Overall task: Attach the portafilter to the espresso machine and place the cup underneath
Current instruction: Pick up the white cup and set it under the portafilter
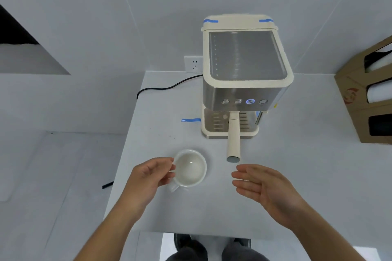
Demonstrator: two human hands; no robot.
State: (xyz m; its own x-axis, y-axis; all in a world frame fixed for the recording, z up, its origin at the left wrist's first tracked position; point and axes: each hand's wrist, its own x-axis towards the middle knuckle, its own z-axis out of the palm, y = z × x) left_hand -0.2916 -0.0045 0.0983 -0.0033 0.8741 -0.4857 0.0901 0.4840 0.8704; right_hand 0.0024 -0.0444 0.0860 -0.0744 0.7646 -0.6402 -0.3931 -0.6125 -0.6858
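The espresso machine (244,82) stood toward the back of the pale table (297,176), cream-bodied with a brushed steel front, a clear lid on top and four round buttons across its face, one of them ringed in blue light. The portafilter (233,137) was already seated under the machine's front, its long cream handle sticking straight out toward the person and ending in a grey cap. The cup (190,168) was a small white one, empty, with a glossy inside; it sat on the table to the left of the handle's end and well in front of the drip tray, not under the portafilter.

The left hand (148,178) reached in from below, thumb and fingers (169,167) pinched on the cup's left rim and handle side. The right hand (261,184) hovered just below the grey cap, palm turned inward, fingers stretched out and slightly apart, holding nothing and touching nothing. Both forearms were bare.
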